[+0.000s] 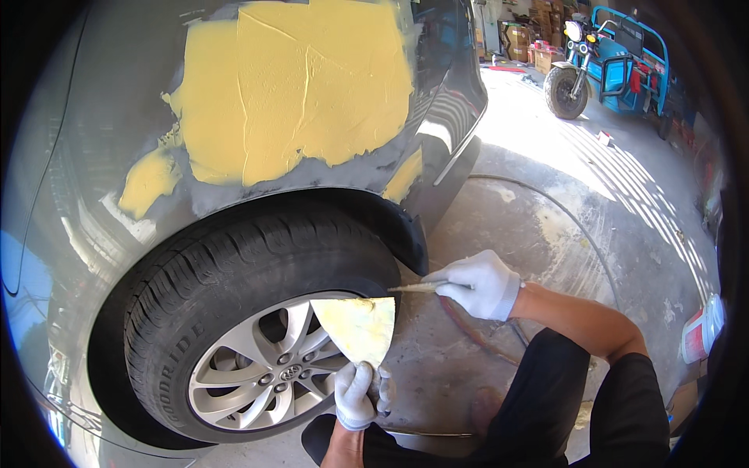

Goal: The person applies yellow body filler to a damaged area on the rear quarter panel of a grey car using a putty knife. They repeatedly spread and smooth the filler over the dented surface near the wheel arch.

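Observation:
My left hand (pixel 356 398), in a white glove, grips the handle of a fan-shaped putty knife (pixel 356 331) with its broad edge up. Pale yellow filler coats that blade, with a small lump near the top edge. To the right, my gloved right hand (pixel 485 285) is closed around a thin flat tool (pixel 415 288), seen edge-on and pointing left, likely a second putty knife. The two tools are close but apart. Above them, a large patch of yellow body filler (pixel 304 93) covers the grey car panel (pixel 101 132) over the wheel arch.
Just behind the left putty knife stands the car's rear wheel (pixel 257 359). A hose (pixel 581 226) curves over the concrete floor on the right. A white bucket (pixel 702 327) stands at the right edge. Far back is a blue cargo tricycle (pixel 620 74), near stacked boxes (pixel 515 40).

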A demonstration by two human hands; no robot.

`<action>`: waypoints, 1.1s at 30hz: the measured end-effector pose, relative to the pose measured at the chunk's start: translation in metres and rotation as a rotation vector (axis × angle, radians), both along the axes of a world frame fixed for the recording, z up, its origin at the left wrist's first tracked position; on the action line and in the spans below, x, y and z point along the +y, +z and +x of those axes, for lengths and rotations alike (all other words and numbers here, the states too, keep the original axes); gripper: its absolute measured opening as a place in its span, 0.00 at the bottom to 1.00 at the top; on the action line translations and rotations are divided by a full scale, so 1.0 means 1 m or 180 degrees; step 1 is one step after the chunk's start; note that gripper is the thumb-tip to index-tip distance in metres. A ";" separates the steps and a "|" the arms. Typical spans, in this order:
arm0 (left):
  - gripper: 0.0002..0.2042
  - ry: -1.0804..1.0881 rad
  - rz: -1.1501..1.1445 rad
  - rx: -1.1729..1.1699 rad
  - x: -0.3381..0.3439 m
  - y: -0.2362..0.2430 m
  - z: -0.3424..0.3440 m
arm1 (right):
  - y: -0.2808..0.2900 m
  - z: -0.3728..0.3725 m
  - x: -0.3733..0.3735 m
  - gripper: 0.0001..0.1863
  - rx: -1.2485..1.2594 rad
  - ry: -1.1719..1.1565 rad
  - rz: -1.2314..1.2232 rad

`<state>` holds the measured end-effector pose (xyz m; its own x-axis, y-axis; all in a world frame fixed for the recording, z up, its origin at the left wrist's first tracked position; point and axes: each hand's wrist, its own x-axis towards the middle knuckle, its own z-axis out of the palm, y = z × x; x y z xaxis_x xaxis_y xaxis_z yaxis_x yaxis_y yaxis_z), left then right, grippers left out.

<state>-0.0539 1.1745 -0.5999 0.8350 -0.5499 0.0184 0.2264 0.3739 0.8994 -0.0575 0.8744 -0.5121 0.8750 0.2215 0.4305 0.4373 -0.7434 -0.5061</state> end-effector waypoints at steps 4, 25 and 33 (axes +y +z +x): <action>0.26 -0.0183 0.0347 -0.0034 -0.003 0.001 -0.001 | 0.021 -0.008 0.016 0.13 -0.0119 -0.0215 0.1189; 0.23 0.0062 -0.0013 -0.0192 -0.003 -0.003 0.005 | -0.002 0.006 -0.002 0.09 -0.0189 -0.0464 0.0739; 0.26 0.0062 0.0434 -0.0120 -0.008 -0.006 0.003 | 0.005 0.010 0.001 0.11 -0.0260 -0.0672 0.1016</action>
<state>-0.0507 1.1664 -0.6063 0.8458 -0.5330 -0.0240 0.1855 0.2515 0.9499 -0.0478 0.8753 -0.5073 0.8470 -0.1160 0.5188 0.3400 -0.6321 -0.6964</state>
